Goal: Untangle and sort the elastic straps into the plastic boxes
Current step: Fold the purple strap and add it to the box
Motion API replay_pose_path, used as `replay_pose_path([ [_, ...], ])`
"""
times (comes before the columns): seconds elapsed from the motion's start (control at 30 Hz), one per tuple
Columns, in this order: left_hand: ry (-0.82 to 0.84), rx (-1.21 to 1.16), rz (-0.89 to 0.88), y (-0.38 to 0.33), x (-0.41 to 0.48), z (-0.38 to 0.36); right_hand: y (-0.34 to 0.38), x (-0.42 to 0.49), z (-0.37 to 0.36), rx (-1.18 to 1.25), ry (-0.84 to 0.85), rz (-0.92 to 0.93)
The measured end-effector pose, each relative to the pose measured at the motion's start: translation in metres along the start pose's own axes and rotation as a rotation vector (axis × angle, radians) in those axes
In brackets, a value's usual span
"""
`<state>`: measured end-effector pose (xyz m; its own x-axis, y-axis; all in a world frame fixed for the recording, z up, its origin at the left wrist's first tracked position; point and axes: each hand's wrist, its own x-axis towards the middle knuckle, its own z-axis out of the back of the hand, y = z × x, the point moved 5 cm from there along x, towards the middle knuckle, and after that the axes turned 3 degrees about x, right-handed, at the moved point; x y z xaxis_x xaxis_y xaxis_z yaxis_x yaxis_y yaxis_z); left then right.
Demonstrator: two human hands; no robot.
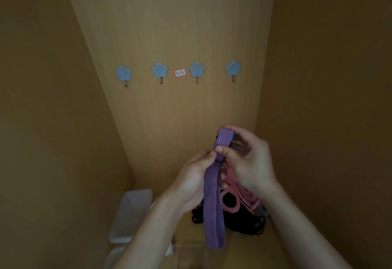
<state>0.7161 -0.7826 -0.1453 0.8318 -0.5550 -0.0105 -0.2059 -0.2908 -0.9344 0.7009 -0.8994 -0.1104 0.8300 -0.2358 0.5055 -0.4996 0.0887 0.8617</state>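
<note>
A wide blue-and-red striped elastic strap (213, 200) hangs in a long loop from both my hands, raised above the cupboard floor. My right hand (248, 158) pinches its folded top end between thumb and fingers. My left hand (195, 177) grips the strap just below that. Beneath the hands lies a tangle of pink straps (239, 194) on top of black straps (244, 224). A clear plastic box (131, 213) stands at the lower left, and a second clear box (191, 254) sits at the bottom edge under the hanging loop.
I am inside a wooden cupboard with walls close on the left and right. Several blue flower-shaped hooks (160, 71) and a small red-framed label (180, 73) are fixed on the back panel (180, 24).
</note>
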Motion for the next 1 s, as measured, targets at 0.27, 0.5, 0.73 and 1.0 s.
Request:
replay_pose_path([
  [0.27, -0.106, -0.059, -0.063, 0.001, 0.005, 0.006, 0.018, -0.001, 0.001, -0.29, 0.038, 0.357],
  [0.5, -0.126, -0.173, -0.098, -0.005, 0.002, -0.003, 0.017, -0.02, -0.004, -0.556, 0.058, 0.722],
  [0.73, 0.024, -0.275, -0.111, -0.007, -0.002, -0.003, 0.0, -0.031, -0.007, -0.547, 0.114, 0.647],
  [1.0, 0.059, -0.113, -0.114, -0.001, 0.002, 0.005, -0.011, -0.027, 0.007, -0.32, 0.232, 0.403],
])
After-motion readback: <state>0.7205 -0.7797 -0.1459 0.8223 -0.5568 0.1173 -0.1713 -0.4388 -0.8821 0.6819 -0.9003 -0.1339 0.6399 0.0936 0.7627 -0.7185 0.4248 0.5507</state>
